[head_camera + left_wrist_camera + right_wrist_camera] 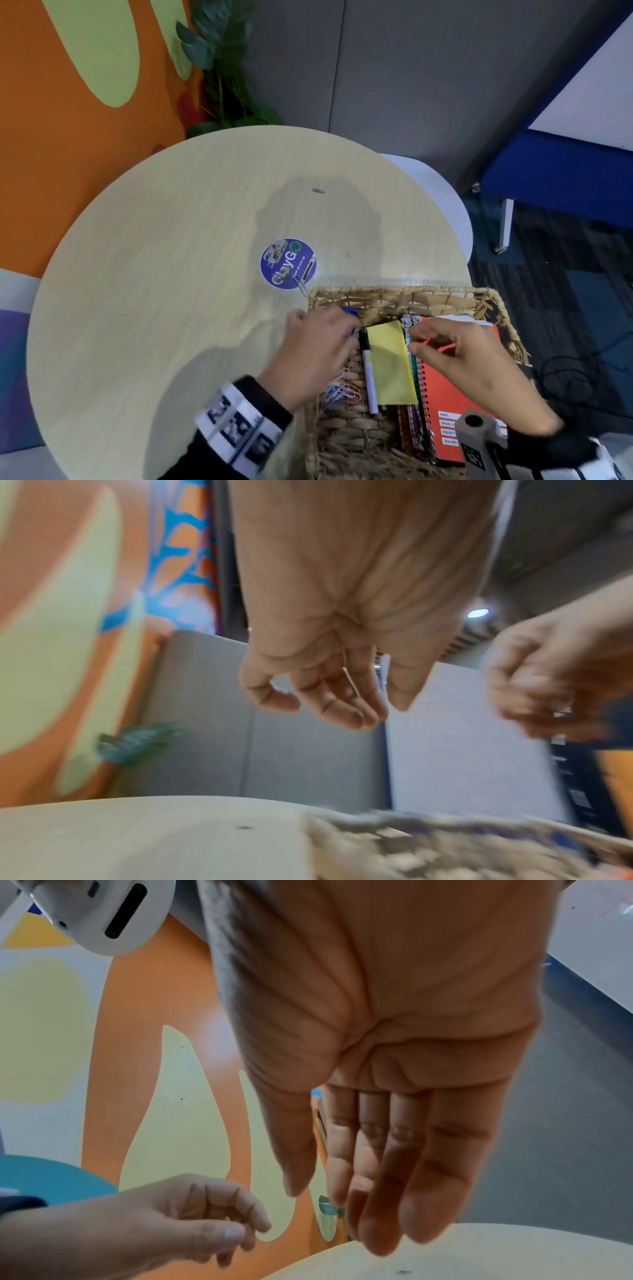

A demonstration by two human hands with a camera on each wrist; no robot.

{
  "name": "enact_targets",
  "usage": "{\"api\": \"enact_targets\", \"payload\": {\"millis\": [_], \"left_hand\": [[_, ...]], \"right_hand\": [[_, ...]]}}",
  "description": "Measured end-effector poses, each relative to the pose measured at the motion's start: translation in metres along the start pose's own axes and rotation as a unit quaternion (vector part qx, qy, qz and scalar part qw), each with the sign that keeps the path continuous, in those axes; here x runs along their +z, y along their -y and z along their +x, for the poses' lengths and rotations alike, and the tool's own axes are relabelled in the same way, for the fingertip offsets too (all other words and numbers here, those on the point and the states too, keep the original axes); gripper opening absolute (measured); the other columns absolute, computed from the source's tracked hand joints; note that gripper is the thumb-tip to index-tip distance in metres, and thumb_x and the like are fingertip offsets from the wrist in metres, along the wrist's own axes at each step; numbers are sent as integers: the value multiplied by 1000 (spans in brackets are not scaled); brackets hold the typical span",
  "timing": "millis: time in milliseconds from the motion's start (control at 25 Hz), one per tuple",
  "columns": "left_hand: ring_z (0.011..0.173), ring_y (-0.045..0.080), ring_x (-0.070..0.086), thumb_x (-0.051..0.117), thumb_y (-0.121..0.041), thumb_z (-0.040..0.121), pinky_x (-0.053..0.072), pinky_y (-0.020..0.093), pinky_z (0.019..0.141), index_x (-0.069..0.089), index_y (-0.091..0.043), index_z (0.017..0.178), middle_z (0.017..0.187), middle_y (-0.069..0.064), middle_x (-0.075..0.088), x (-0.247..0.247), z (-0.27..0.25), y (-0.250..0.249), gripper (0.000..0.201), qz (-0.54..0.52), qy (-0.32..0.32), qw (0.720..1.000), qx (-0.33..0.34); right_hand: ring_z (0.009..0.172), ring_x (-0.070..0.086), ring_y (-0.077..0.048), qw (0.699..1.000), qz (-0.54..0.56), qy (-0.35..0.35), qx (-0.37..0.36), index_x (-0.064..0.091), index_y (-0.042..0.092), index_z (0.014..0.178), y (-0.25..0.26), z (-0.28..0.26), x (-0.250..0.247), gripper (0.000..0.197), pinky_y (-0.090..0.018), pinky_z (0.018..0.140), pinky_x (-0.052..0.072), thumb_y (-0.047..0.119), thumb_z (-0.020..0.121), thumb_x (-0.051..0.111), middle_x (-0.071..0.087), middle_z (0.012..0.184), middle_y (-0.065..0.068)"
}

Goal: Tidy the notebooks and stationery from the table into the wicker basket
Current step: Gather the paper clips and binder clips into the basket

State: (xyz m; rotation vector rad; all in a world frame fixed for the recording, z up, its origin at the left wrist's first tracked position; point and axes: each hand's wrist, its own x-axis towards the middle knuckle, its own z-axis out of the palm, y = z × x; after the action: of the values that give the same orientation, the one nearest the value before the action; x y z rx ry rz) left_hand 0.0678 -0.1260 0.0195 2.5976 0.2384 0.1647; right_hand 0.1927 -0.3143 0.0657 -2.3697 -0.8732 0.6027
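The wicker basket stands at the table's near right edge. In it lie an orange spiral notebook, a yellow pad, a black-and-white marker, other notebooks on edge and several coloured paper clips. My left hand hovers over the basket's left rim, fingers loosely curled and holding nothing. A small blue thing peeks out beyond its fingers. My right hand hangs above the orange notebook, fingers straight and empty. A green paper clip and a silver paper clip lie on the table.
The round wooden table carries a purple round sticker just beyond the basket. A potted plant and an orange wall stand behind it, a white chair and a blue bench to the right.
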Motion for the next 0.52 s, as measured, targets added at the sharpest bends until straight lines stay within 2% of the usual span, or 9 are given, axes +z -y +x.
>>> {"api": "enact_targets", "payload": {"millis": [40,120,160,240,320,400,480,520], "left_hand": [[91,13,64,45,-34,90,43,38,85,64,-29,103,100,-9,67,-11,10,21,24,-56,-58,996,-46],[93,15,63,55,-29,91,48,38,84,66,-26,104,101,-7,66,-24,34,69,18,-68,-87,988,-107],[96,17,62,58,-26,90,47,37,84,67,-26,102,101,-5,66,-24,47,91,16,-37,-71,989,-126],[104,21,59,59,-22,89,47,37,83,68,-23,103,106,-2,65,-7,70,127,16,15,12,991,-133],[109,23,55,59,-20,88,49,38,84,67,-20,107,113,1,60,15,81,144,20,41,105,988,-105],[108,24,51,61,-14,86,49,37,83,64,-15,108,116,4,55,30,90,150,22,51,158,983,-73],[107,22,47,61,-12,86,48,35,82,64,-13,104,116,5,52,37,98,154,18,51,181,981,-56],[108,22,46,60,-12,87,47,35,83,64,-12,102,115,5,52,38,102,156,16,56,191,979,-53]], "right_hand": [[88,60,11,1000,-1,-7,-4,73,25,94,2,6,-2,16,-3,71,47,25,78,73,69,82,22],[87,61,10,1000,3,-22,-13,73,27,92,7,20,-6,15,-5,72,48,24,78,73,71,83,20],[86,62,9,1000,6,-26,-15,73,27,91,9,27,-8,14,-6,72,48,24,78,73,72,82,19],[85,63,7,1000,7,-23,-16,73,26,89,14,47,-11,11,-5,70,49,23,78,73,72,79,17],[82,64,7,1000,-5,-21,-21,72,26,87,21,70,-14,9,0,66,45,23,79,72,71,75,16],[78,65,2,999,-21,-16,-28,72,27,86,30,95,-18,8,1,64,44,24,79,71,71,74,13],[72,66,-5,998,-50,-3,-49,72,24,90,39,125,-22,10,-4,66,46,26,81,69,72,78,9],[73,66,-6,996,-66,6,-65,72,21,91,44,143,-23,11,-11,69,49,26,82,68,72,80,7]]}}
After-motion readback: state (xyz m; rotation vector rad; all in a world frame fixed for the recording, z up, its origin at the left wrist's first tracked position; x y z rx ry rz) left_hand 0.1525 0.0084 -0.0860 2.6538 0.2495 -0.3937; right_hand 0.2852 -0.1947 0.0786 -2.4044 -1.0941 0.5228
